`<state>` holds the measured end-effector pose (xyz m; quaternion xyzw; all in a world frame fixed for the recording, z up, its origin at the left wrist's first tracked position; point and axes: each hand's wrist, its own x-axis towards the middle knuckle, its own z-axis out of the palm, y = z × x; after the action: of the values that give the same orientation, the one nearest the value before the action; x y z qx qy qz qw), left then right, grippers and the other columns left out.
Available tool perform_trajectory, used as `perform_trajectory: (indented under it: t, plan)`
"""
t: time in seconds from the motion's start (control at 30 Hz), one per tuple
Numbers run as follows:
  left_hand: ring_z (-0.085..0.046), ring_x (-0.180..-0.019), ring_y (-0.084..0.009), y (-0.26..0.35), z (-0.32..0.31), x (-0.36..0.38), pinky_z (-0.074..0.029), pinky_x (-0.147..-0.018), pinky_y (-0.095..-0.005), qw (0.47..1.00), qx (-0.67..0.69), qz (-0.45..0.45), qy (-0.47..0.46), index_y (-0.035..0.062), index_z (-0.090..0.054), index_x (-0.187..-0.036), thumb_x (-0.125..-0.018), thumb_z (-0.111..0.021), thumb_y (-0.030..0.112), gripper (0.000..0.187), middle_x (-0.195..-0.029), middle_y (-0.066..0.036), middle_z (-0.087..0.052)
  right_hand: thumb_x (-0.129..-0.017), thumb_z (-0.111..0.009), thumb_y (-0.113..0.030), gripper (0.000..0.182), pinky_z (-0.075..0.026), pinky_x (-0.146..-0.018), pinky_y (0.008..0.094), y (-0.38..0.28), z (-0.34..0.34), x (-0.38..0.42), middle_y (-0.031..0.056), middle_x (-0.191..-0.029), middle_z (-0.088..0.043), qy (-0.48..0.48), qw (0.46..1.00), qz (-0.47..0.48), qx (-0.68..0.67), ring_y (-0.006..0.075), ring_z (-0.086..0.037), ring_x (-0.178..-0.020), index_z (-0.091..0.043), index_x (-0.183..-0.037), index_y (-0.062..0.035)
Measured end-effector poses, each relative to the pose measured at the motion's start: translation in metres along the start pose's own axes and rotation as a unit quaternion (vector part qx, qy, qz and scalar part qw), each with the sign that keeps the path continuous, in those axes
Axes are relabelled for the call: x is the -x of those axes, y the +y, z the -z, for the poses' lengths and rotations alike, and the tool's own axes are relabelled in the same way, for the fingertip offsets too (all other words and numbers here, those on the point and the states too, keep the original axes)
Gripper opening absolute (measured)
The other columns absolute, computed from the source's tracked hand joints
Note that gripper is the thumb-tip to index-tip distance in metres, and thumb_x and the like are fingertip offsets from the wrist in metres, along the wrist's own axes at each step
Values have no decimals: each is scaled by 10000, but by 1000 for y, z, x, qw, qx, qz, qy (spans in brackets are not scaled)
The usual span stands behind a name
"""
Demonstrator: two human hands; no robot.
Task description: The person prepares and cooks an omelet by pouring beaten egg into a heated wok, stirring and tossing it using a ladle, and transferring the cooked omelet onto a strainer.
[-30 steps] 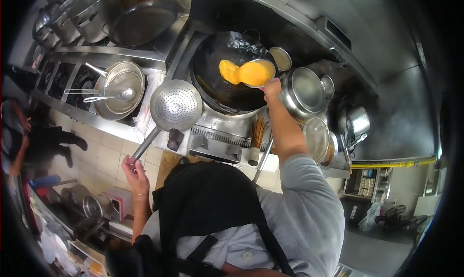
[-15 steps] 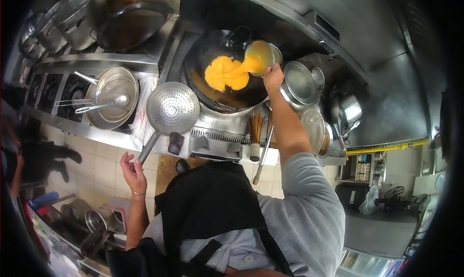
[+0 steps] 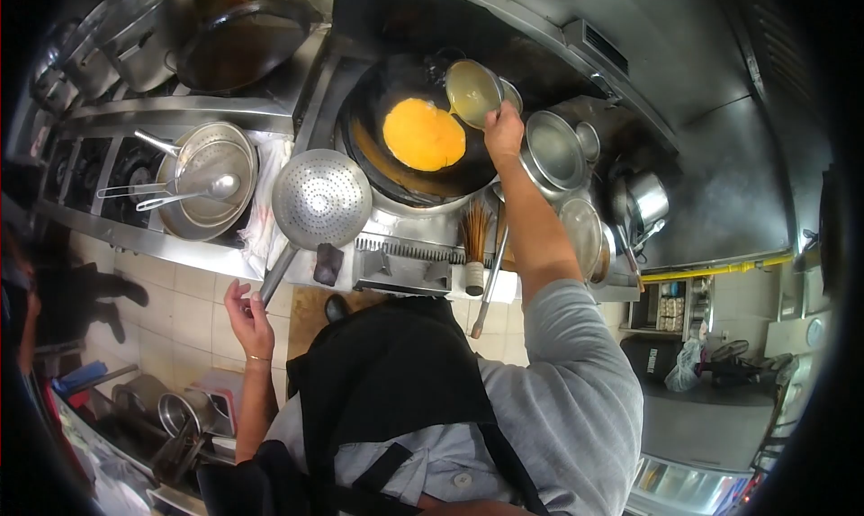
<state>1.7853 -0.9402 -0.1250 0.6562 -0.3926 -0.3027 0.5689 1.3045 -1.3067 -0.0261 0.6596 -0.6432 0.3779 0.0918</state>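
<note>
My right hand (image 3: 504,130) is closed on the rim of a metal bowl (image 3: 471,88), tilted over the wok (image 3: 364,152). A yellow film and a thin trail of egg cling to the bowl's inside and lip. In the wok lies a rounded pool of beaten egg (image 3: 423,135). My left hand (image 3: 251,323) has its fingers curled round the handle end of a large perforated strainer ladle (image 3: 322,199), whose round head is just left of the wok, above the counter edge.
A bamboo wok brush (image 3: 474,246) and a long-handled tool (image 3: 490,291) lie at the front edge. Metal bowls (image 3: 554,151) stand on the right. Strainers sit in a pot (image 3: 209,181) on the left burners, near a white cloth (image 3: 270,201). Another person's legs (image 3: 99,287) show at left.
The thick egg stream has dwindled to a trail and the bowl looks nearly emptied. It has shifted slightly left. The egg in the wok has settled into a smoother, rounder pool.
</note>
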Motion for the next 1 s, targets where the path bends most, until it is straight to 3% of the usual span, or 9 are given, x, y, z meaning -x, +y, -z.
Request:
perform_trajectory:
  t: [0.33, 0.37, 0.4, 0.47, 0.6, 0.67, 0.93, 0.97, 1.0]
  plan:
    - [-519, -792, -102, 11, -5, -1, -481, -651, -239, 1000, -8, -2, 20, 7, -457, -1365, -1009, -568, 136, 394, -1116, -84, -565, -847, -635, -105, 129, -500, -766, 553, -23, 21, -14, 243, -958, -652, 16, 999, 35, 1, 478, -625, -885, -568, -916, -19]
    - [-519, -792, -102, 4, -5, -1, -481, -651, -239, 1000, -9, -2, 18, 7, -457, -1365, -1009, -568, 136, 394, -1116, -84, -565, -853, -629, -103, 152, -515, -823, 522, -28, 24, -13, 227, -1114, -640, 7, 998, 64, 15, 456, -624, -979, -582, -966, -13]
    - [-515, -768, -97, -9, -5, 1, -477, -650, -240, 999, 5, -4, -33, 7, -503, -1297, -1006, -569, 123, 320, -1055, -67, -581, -859, -624, -102, 184, -531, -879, 490, -31, 26, -11, 211, -1271, -628, -3, 995, 91, 29, 434, -622, -1073, -597, -1015, -7]
    - [-535, -753, -82, -2, -9, 2, -467, -661, -231, 990, -4, 13, -137, 24, -606, -1090, -998, -570, 80, 113, -920, -21, -602, -861, -620, -95, 171, -534, -894, 485, -35, 26, -6, 208, -1310, -612, -9, 995, 100, 21, 431, -613, -1107, -596, -1006, -7]
    - [-683, -864, -276, -18, -54, 12, -533, -741, -368, 892, -175, -44, -415, 34, -708, -999, -949, -621, 199, 193, -949, -140, -704, -841, -632, -93, 163, -560, -868, 484, -26, 3, 2, 223, -1376, -569, -42, 991, 124, 43, 438, -648, -1024, -587, -981, -23]
    - [-679, -945, -349, -54, -96, 29, -534, -822, -421, 831, -232, 6, -505, 66, -743, -1015, -942, -600, 310, 292, -995, -167, -721, -829, -635, -96, 162, -575, -837, 478, -27, 0, 13, 231, -1384, -561, -49, 990, 129, 28, 443, -673, -959, -594, -974, -35]
    - [-705, -936, -339, -263, -309, 155, -543, -877, -408, 688, -170, 200, -677, 80, -733, -1030, -877, -670, 435, 391, -982, -166, -734, -828, -605, -54, 143, -528, -926, 462, -7, -40, 34, 284, -1286, -605, -40, 996, 79, -20, 463, -616, -1091, -593, -941, 32]
    - [-709, -871, -336, -292, -330, 179, -559, -796, -419, 700, -97, 180, -684, 66, -714, -1017, -863, -701, 436, 401, -918, -179, -717, -848, -597, -40, 139, -573, -834, 437, 4, -50, 36, 261, -1178, -669, 5, 993, 119, 5, 390, -687, -1012, -619, -953, 49]
    - [-711, -838, -334, -297, -345, 191, -567, -756, -425, 702, -58, 165, -690, 59, -704, -1011, -855, -716, 437, 409, -886, -185, -709, -873, -590, -43, 148, -590, -768, 402, 21, -63, 44, 232, -1132, -683, -74, 994, -47, -71, 331, -704, -958, -630, -990, 38]
